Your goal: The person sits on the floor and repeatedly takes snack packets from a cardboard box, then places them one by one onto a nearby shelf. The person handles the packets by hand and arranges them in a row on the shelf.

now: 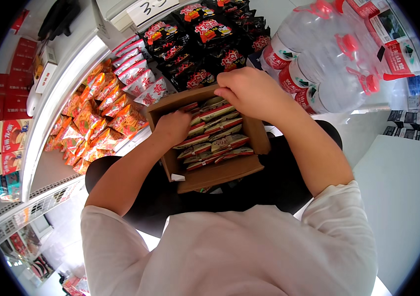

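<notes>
An open cardboard box (pixel 217 178) sits between my knees, tilted in view. Several rows of flat snack packets (pixel 228 142), cream with red edges, stand packed inside it. My left hand (pixel 174 127) reaches into the left side of the box. Its fingertips go down among the packets, so whether they hold one is hidden. At the box's far right corner, my right hand (pixel 248 92) has its fingers curled over the rim, thumb on the inner side. A small white scrap (pixel 177 177) shows at the near left corner.
Orange snack bags (pixel 98 111) fill a lit shelf at left. White-and-red packets (pixel 145 83) and black noodle packs (pixel 210 33) stand beyond the box. Large water bottles (pixel 317 70) crowd the right, above a white surface (pixel 391 196). A price card (pixel 152 11) hangs at the top.
</notes>
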Demonstrator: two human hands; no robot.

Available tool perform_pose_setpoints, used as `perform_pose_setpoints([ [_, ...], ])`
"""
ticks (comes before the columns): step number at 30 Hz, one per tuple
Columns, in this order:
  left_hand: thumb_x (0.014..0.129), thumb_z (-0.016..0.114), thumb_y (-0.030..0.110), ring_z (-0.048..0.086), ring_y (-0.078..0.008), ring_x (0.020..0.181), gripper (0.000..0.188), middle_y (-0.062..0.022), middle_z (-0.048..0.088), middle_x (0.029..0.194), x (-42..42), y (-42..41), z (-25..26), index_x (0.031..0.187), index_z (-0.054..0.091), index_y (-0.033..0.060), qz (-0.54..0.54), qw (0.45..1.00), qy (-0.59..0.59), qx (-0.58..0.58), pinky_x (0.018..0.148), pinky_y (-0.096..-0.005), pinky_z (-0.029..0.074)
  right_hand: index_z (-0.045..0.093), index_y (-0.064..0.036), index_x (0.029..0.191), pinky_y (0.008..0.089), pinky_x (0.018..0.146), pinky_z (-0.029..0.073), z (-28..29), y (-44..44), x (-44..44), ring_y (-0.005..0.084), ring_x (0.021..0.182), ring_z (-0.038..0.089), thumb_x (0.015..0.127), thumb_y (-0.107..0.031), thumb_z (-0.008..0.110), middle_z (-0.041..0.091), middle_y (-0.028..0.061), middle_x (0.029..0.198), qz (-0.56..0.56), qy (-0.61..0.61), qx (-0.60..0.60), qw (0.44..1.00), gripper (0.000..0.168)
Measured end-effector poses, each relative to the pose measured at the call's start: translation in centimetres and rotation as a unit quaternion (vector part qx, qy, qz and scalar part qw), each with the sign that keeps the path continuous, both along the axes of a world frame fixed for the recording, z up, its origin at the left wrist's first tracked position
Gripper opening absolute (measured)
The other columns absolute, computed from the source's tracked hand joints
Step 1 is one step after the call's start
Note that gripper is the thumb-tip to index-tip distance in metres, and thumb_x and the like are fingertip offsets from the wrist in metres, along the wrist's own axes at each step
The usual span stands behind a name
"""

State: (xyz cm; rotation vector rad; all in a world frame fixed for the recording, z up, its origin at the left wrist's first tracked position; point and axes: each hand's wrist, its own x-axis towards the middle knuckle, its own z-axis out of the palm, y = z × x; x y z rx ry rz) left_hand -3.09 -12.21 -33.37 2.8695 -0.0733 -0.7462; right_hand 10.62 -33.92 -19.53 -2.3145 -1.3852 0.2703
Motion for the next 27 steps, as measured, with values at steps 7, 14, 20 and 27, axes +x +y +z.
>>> perform_pose_setpoints([
  [7, 0.088, 0.064, 0.017, 0.07, -0.0372, 0.097, 0.021, -0.0209, 0.07, 0.103, 0.4, -0.3, 0.2, 0.104, 0.068, 0.0046, 0.019, 0.999, 0.016, 0.03, 0.081, -0.0464, 0.058, 0.061, -0.005, 0.087, 0.0479, 0.071, 0.052, -0.6, -0.6, -0.1, 0.037, 0.085, 0.065, 0.092, -0.019, 0.064, 0.066, 0.0134, 0.086, 0.014, -0.003, 0.023, 1.0, 0.015],
  [14, 0.082, 0.066, 0.01, 0.069, -0.0367, 0.099, 0.015, -0.0196, 0.069, 0.106, 1.0, -0.1, 0.6, 0.095, 0.07, 0.0035, 0.04, 0.997, 0.052, 0.026, 0.083, -0.0458, 0.058, 0.066, -0.004, 0.095, 0.0473, 0.077, 0.056, -0.1, -0.7, -0.3, 0.0359, 0.092, 0.068, 0.092, -0.019, 0.065, 0.07, 0.0152, 0.095, 0.028, 0.006, -0.024, 0.999, 0.016],
  [20, 0.077, 0.066, 0.002, 0.066, -0.0356, 0.104, 0.019, -0.0162, 0.064, 0.109, 0.5, -0.5, 3.8, 0.095, 0.071, 0.0024, 0.033, 0.999, -0.042, 0.001, 0.082, -0.0457, 0.056, 0.066, -0.004, 0.096, 0.048, 0.077, 0.056, -0.4, -0.7, -0.3, 0.0369, 0.092, 0.068, 0.091, -0.02, 0.065, 0.069, 0.016, 0.095, 0.027, 0.015, -0.032, 0.999, 0.016],
  [27, 0.085, 0.063, 0.003, 0.065, -0.0377, 0.096, 0.012, -0.0166, 0.064, 0.102, -1.5, 0.0, 9.3, 0.097, 0.062, 0.0028, 0.026, 0.985, -0.157, -0.062, 0.079, -0.0492, 0.053, 0.064, -0.003, 0.097, 0.0461, 0.08, 0.053, -1.5, -0.3, -0.5, 0.037, 0.096, 0.065, 0.087, -0.016, 0.069, 0.066, 0.0157, 0.098, 0.051, 0.035, -0.054, 0.997, 0.017],
])
